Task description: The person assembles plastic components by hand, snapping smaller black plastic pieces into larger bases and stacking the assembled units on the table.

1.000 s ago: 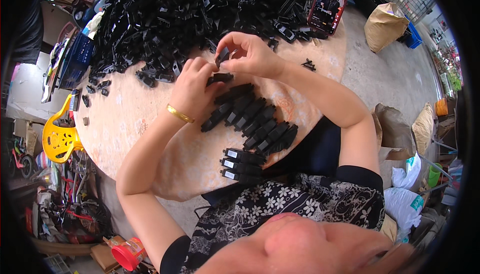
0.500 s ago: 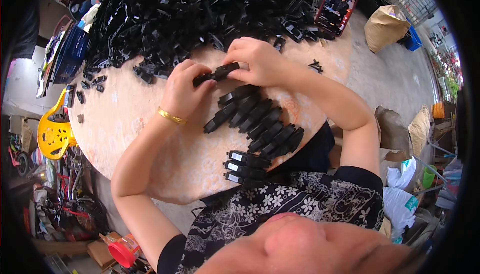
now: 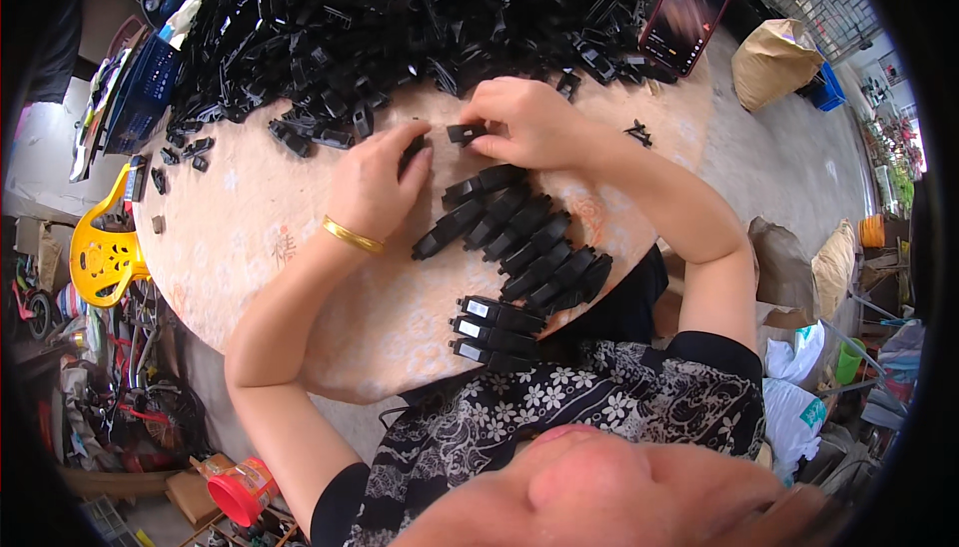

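Note:
Both hands are over the round table, in front of a large heap of black plastic parts. My left hand is closed on a black plastic piece, mostly hidden by its fingers. Between the thumb and fingers of my right hand is a small black plastic part. A gap separates the two held pieces. Just below the right hand lies a fanned row of long black plastic pieces. Several more with white labels are stacked at the table's near edge.
A phone stands at the heap's right end. Small loose black bits lie to the right and more to the left. A yellow plastic chair is beside the table's left edge. A brown sack stands on the floor at right.
My hands have drawn apart; the black pieces that met between them are now separate. The right hand has moved slightly right. The picture on the phone has changed.

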`<state>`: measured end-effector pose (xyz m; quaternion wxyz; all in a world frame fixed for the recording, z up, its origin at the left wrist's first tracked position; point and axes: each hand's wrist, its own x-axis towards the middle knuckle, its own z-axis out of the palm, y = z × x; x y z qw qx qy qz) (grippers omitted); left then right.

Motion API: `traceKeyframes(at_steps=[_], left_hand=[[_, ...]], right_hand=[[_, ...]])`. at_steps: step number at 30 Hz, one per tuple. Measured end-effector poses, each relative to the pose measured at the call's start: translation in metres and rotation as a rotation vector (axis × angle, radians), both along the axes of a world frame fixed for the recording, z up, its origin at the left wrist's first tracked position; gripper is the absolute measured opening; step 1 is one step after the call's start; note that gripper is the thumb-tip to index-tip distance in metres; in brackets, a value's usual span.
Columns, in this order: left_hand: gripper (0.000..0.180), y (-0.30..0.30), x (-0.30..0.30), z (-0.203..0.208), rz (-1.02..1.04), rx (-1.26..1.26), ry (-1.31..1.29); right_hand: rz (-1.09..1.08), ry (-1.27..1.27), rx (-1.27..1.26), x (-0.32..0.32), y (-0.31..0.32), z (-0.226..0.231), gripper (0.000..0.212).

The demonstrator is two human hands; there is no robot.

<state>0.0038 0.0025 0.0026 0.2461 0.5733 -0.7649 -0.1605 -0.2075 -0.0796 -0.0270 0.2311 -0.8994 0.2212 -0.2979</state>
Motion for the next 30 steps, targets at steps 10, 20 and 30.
traceKeyframes(at_steps=[10, 20, 30], left_hand=[[0.032, -0.009, 0.019, 0.000, -0.052, 0.043, 0.006], [0.021, -0.003, 0.007, -0.007, 0.063, -0.046, 0.019], [0.018, -0.012, 0.011, -0.016, -0.107, -0.100, 0.119]], right_hand=[[0.052, -0.020, 0.088, 0.002, 0.006, 0.004, 0.022], [-0.019, 0.009, -0.111, -0.002, 0.005, 0.009, 0.022], [0.043, 0.006, -0.145, 0.007, 0.000, 0.005, 0.019]])
